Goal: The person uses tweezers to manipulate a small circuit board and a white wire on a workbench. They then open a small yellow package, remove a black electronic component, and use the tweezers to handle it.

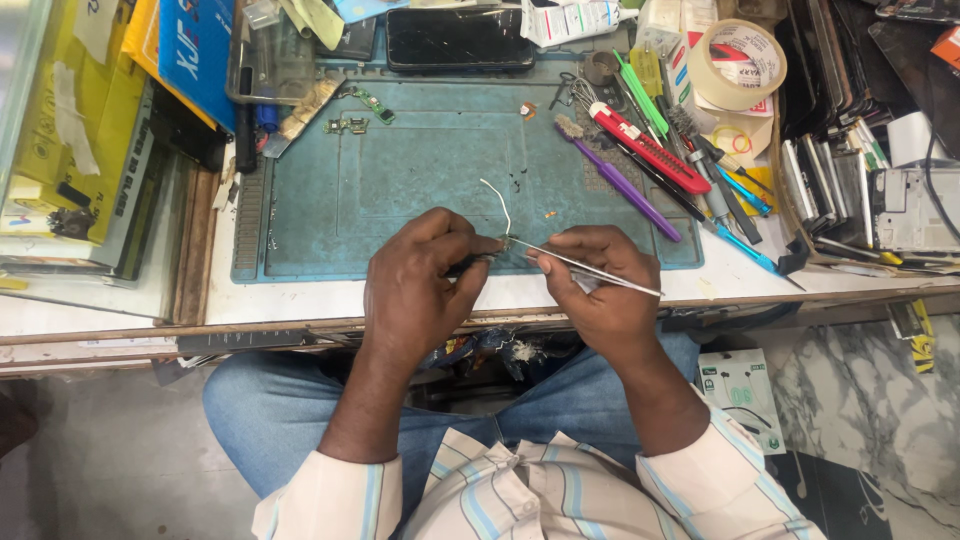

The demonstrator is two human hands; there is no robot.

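Here we are looking down at two bare hands meeting just below the centre of the frame, at the near edge of a worn teal rubber work mat [420, 180] lying on a pale counter [300, 298]. The left hand [415, 290] is curling inward, its fingers [462, 250] pressed together and pinching a tiny dark component [506, 241] that we are seeing only in part; a thin white wire [499, 203] is rising from it and bending over the mat. The right hand [600, 285] is closing its fingers [556, 262] around slim silver metal tweezers [590, 268], whose tips are touching the component while the rear end is sticking out toward the right of the frame.

On the right side of the mat we are seeing a purple plastic brush [625, 185] lying just beside a red and white utility knife [650, 148], with more pens and tools packed next to them. A roll of clear adhesive tape [742, 62] is sitting in the upper right. A black smartphone [460, 40] is lying face up at the top centre, and small green circuit boards [360, 112] are resting on the upper left of the mat. Yellow boxes [75, 120] are stacking up at the far left. Blue jeans [280, 410] and striped shirt cuffs [500, 490] are filling the bottom of the frame.
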